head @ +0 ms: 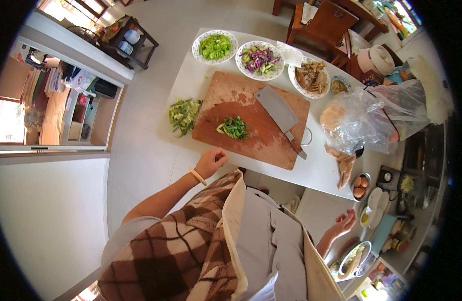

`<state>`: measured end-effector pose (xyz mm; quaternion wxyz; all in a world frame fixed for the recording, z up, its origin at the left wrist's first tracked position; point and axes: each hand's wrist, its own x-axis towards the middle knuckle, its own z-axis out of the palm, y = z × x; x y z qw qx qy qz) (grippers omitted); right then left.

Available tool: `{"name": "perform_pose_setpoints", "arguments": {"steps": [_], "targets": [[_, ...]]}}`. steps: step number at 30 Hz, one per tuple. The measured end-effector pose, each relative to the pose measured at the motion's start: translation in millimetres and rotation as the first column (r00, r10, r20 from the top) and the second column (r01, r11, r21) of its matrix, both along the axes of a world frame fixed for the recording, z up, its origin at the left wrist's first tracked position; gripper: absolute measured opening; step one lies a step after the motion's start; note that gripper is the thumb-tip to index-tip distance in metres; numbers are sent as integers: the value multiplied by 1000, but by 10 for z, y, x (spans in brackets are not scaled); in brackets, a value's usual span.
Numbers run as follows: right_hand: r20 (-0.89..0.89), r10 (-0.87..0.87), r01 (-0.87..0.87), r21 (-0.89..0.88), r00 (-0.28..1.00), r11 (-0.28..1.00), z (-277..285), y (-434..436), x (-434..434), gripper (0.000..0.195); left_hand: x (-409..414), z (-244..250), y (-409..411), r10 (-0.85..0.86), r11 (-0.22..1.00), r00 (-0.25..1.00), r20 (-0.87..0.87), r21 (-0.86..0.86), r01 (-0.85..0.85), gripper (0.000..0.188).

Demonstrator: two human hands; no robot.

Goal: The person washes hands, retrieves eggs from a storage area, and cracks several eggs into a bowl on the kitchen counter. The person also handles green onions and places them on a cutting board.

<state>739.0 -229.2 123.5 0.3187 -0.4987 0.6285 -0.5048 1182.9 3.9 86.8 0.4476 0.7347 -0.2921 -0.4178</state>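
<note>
My left hand (212,162), with a pale bangle at its wrist, is loosely curled just off the near edge of the wooden cutting board (253,150); nothing shows in it. Low at the right, my right hand (343,222) hovers with bent fingers beside the counter, holding nothing visible. A small pile of cut green vegetable (235,128) lies on the board. A cleaver (276,109) rests flat across the board's right part, its wooden handle (295,143) towards me. More cut greens (184,114) lie left of the board.
Behind the board stand a plate of chopped greens (215,46), a plate of purple and green vegetables (260,61) and a plate of meat and bones (311,78). Clear plastic bags (362,113) and a metal bowl of eggs (360,187) are at the right. A wooden chair (323,28) stands beyond.
</note>
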Motion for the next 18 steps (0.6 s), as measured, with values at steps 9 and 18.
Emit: {"name": "perform_pose_setpoints", "arguments": {"steps": [9,18], "targets": [[166,117,-147,180,979,973,32,723,340,15,-157,-193,177,-114,988,993,10,-108,114,13],[-229,234,-175,249,945,952,-318,2210,-121,24,-677,-20,195,-350,935,937,8,-48,350,16]]}}
